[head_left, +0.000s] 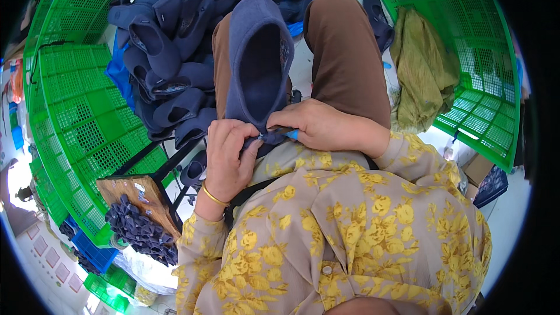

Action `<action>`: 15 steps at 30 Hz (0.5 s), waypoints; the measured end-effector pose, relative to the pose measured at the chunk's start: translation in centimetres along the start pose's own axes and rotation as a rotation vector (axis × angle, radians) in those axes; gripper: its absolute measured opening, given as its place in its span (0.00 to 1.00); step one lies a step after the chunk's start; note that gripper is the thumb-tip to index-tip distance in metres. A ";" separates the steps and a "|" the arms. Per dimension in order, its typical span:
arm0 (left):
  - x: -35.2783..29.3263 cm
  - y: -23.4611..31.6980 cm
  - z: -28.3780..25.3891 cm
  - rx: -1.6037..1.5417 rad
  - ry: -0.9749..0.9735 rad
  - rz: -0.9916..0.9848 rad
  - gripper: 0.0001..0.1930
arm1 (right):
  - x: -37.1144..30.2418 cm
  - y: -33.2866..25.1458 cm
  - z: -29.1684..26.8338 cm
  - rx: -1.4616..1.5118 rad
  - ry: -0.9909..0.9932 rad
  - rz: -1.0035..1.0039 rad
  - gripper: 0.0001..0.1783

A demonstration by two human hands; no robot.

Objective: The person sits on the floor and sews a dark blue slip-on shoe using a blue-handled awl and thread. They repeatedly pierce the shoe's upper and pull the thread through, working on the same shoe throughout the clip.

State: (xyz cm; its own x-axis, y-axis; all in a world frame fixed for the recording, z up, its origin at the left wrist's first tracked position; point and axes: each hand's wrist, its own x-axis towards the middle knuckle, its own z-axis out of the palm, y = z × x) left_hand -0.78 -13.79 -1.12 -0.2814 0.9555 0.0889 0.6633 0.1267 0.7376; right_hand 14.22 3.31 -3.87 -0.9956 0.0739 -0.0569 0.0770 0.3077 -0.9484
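Observation:
A navy fabric slip-on shoe (256, 17) lies across my lap, its wide opening facing up and one end toward my body. At that near end, my left hand (228, 154) pinches the fabric between thumb and forefinger, with a tiny pale speck at the fingertips. My right hand (326, 125) is closed at the same spot from the other side, fingertips on the shoe beside a small dark fabric piece (274, 137). Something small and bright blue (291, 135) shows at the right thumb; whether it is a tool or a wrap I cannot tell.
A heap of navy shoes (175, 52) lies ahead and left on blue sheeting. Green plastic crates (76, 105) stand on the left, another crate (484, 29) on the right with an olive cloth (423, 70). Small navy fabric bows (137, 227) pile beside a wooden board (140, 192) near my left elbow.

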 end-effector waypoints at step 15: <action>0.1 -0.2 0.8 0.037 0.007 0.016 0.14 | 0.2 -3.1 -0.6 -0.315 -0.022 0.058 0.16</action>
State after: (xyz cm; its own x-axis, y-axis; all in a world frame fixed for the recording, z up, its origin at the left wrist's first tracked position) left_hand -0.37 -13.52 -1.74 -0.2754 0.9555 0.1055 0.6933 0.1213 0.7104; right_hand 13.80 2.93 -0.72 -0.9897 0.0809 -0.1180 0.1431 0.5821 -0.8005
